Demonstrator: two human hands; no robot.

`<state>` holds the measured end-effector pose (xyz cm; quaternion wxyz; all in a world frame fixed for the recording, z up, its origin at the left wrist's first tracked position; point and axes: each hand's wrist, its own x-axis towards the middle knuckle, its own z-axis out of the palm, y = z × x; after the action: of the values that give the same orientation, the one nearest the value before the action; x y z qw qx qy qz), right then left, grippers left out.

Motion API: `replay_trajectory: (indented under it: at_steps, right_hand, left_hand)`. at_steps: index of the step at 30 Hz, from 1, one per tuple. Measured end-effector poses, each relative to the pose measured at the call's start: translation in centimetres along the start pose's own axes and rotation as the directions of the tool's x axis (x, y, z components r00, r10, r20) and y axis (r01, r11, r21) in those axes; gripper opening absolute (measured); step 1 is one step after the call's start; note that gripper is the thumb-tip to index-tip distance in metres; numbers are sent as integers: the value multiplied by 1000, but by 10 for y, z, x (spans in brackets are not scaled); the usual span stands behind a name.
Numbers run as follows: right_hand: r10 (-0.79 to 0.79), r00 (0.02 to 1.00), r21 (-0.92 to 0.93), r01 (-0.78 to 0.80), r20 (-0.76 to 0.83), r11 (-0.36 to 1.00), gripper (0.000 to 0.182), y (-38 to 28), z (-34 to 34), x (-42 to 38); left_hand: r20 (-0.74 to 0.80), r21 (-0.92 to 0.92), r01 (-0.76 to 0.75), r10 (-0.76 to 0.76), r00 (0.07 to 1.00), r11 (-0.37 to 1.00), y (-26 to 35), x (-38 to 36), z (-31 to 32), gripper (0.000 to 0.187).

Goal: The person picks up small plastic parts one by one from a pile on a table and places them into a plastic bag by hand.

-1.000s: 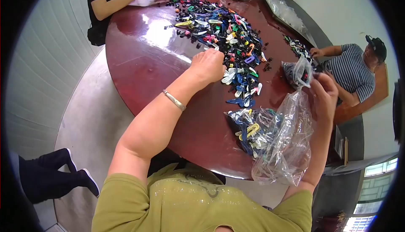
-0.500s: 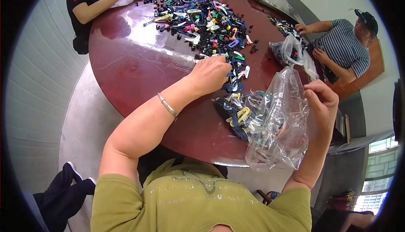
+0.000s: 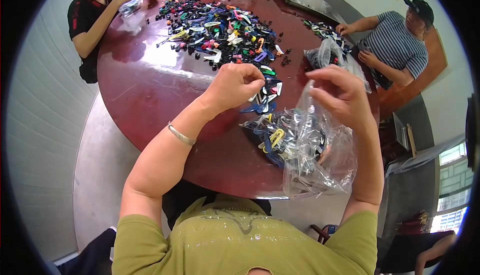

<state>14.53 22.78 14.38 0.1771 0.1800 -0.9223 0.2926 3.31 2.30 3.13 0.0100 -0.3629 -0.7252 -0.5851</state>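
Note:
My left hand (image 3: 236, 86), with a silver bangle at the wrist, is over the near end of a strip of hair clips (image 3: 266, 106). Its thumb and fingertips are pinched together; whatever lies between them is too small or hidden to make out. To the right, the thumb and fingers of my right hand (image 3: 345, 97) are at the raised mouth of a clear plastic bag (image 3: 320, 172) and grip its edge. Snap hair clips in yellow, white and dark blue (image 3: 275, 137) fill the bag's left part. Beyond my hands spreads a large pile of mixed hair clips (image 3: 220, 30).
The round dark red table (image 3: 135, 90) has its near edge by my body. Across on the left, a person in black (image 3: 92, 20) handles a small bag. A person in a striped shirt (image 3: 395, 37) sits at the right beside another filled bag (image 3: 320, 55).
My left hand has drawn back slightly left and nearer me from the clips. My right hand has moved left and up with the bag's mouth. The person in black has brought both hands together.

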Motion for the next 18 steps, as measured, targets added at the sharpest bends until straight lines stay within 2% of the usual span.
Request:
replay_trajectory:
  at_steps: [2,6,10,13,16,18]
  right_hand:
    - [-19,996,-91,27,87,996,21,-12,6,9]
    - [-183,965,-131,209,186,969,15,-3,18,13]
    - [-181,978,-73,189,105,979,10,-14,19,8]
    - [-175,983,-95,179,46,979,11,-17,19,4]
    - [-169,982,-61,164,-84,985,10,-21,7,-3]
    - [-82,976,48,94,-201,994,10,-17,-8,-17]
  left_hand:
    - [62,-147,39,-30,998,988,8,-4,3,8]
    - [157,-327,109,-59,986,939,29,-10,1,6]
    - [137,-320,71,-28,990,945,32,-12,1,6]
    - [167,-387,27,41,985,922,36,-16,5,7]
    - [214,-507,80,35,976,858,41,-15,3,9]
    - [231,-317,108,-33,972,942,32,-9,-3,12]
